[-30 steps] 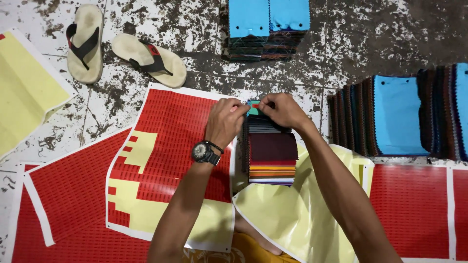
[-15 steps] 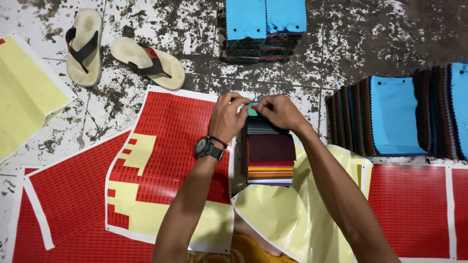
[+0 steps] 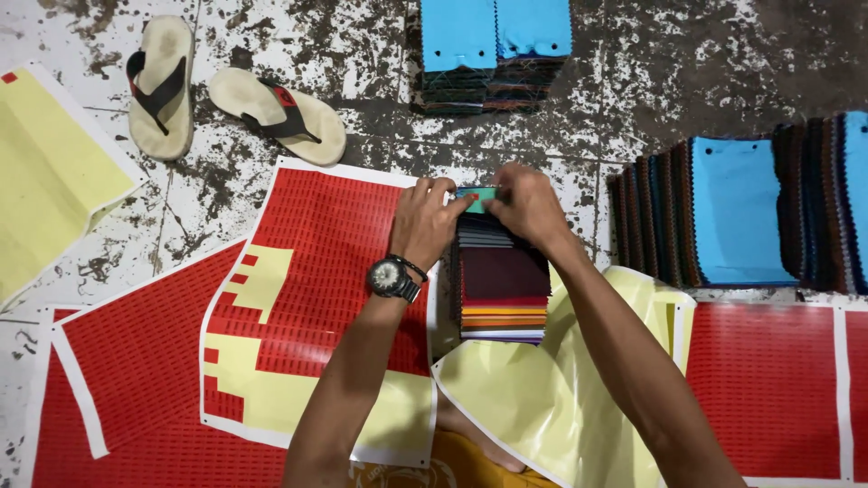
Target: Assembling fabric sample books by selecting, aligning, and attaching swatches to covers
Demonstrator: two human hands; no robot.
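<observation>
Stained, speckled floor (image 3: pixel 362 36) fills the view, grey-white with dark blotches. Red sheets (image 3: pixel 334 262) with yellow patches lie spread across its lower half, one under the left forearm, another (image 3: pixel 768 380) at the right edge, more (image 3: pixel 136 361) at lower left. Plain yellow sheets lie at the far left (image 3: pixel 45 172) and under the right forearm (image 3: pixel 533 407).

At the right stands a row of fabric swatches (image 3: pixel 737 212), dark ones on edge with a blue one facing up. A second pile (image 3: pixel 493 54) at the top has 2 blue swatches on dark ones. 2 worn sandals (image 3: pixel 226 99) with black straps lie at upper left, well apart from the hands.

In the middle, between the red sheet and the yellow one, sits the swatch stack (image 3: pixel 502 289): layers fanned toward the viewer, grey at the far end, then maroon, then red, orange, yellow and white edges nearest.

Both hands meet at the stack's far end. The left hand (image 3: pixel 425 221), with a black watch (image 3: pixel 391 277) on its wrist, has its fingers curled and pressed on the stack's top left corner. The right hand (image 3: pixel 529 203) is curled too, its fingertips pinching a small green card (image 3: pixel 475 197) on the stack's far edge. The 2 hands are almost touching over that card.
</observation>
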